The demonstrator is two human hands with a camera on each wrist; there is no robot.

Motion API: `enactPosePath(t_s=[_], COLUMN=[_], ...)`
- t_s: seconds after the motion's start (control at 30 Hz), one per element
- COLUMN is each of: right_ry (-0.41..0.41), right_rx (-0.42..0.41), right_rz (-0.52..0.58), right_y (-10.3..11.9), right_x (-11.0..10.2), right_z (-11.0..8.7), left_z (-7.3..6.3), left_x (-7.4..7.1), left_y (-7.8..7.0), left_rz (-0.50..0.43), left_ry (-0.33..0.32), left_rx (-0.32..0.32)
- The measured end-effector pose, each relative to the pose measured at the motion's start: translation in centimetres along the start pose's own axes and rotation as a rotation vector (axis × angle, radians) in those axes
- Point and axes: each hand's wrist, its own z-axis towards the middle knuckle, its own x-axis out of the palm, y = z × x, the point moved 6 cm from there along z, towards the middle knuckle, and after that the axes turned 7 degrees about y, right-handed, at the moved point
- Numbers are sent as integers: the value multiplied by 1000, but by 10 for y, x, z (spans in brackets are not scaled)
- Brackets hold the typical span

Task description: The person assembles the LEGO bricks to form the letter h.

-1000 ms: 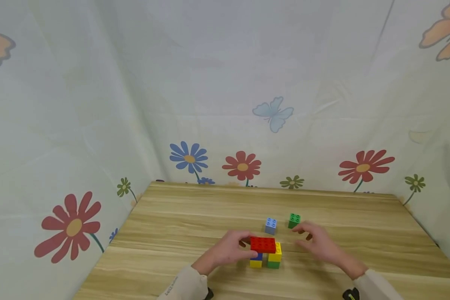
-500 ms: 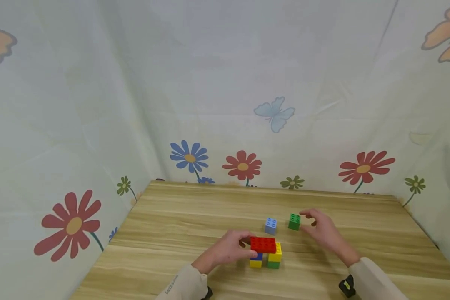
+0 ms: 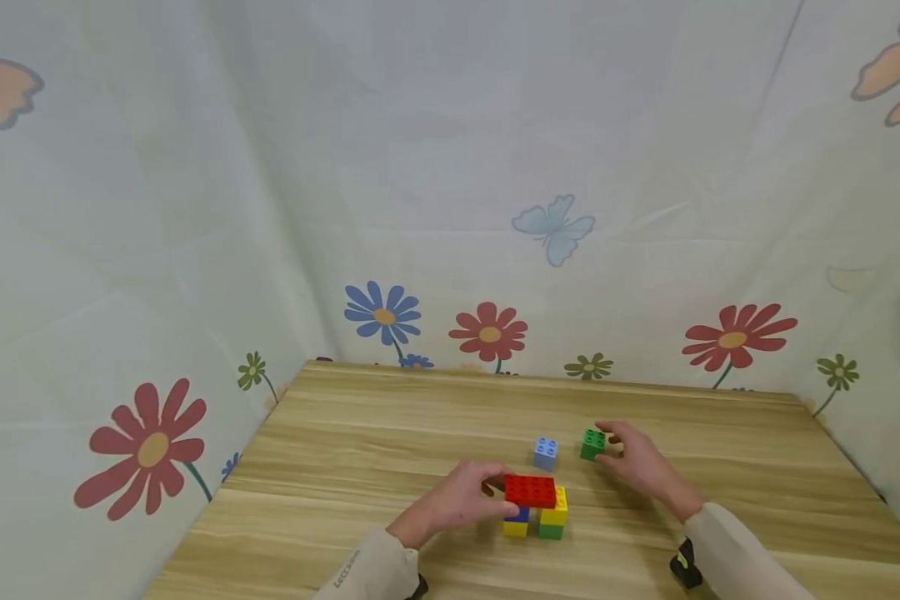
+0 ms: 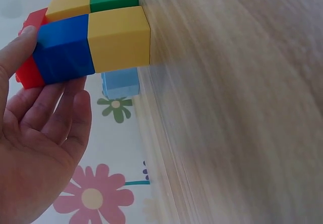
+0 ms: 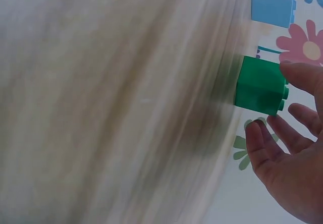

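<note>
- Nearest in my head view, a pale left sleeve (image 3: 375, 567) and a pale right sleeve (image 3: 742, 550) came in from the bottom edge, the left one carrying dark lettering.
- Just beyond, I had two short columns standing upright on the wood-grain counter (image 3: 390, 425), a narrow gap between them: a dark blue brick (image 4: 65, 50) on a lower yellow brick (image 4: 118, 40), and, to the right, an upper yellow brick (image 3: 554, 516) on a lower green brick (image 3: 551, 532).
- The long red brick (image 3: 530, 492) lay across the top of both columns, studs up, with some of the upper yellow brick's studs showing past its right end.
- The left hand (image 3: 461, 497) had its fingers clamped on the red brick's left end, thumb on the near side.
- Farther out, the right hand (image 3: 645, 467) reached to the loose green brick (image 3: 593, 445), its fingers apart around the right side; I couldn't tell whether they pinched it.
- To the left of that brick and apart from it, a light blue brick (image 3: 545, 454) sat studs up.
- Behind everything hung a pale cloth (image 3: 420, 167) printed with flowers and butterflies.
</note>
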Motion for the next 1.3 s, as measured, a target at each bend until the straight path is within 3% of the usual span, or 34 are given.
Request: enactPosePath(t_s=[0.2,0.8,1.3], right_ry=[4,50,115], right_rx=[-9,75,107], right_rz=[-1,-12,14], right_y=[-4,-9,2], right_x=[4,11,12], right_z=[3,8,-6], left_z=[0,2,3], left_x=[1,1,3], left_y=[1,2,2], left_rz=[-4,4,-11], left_ry=[-1,-8,-7], left_rx=[-7,-11,22])
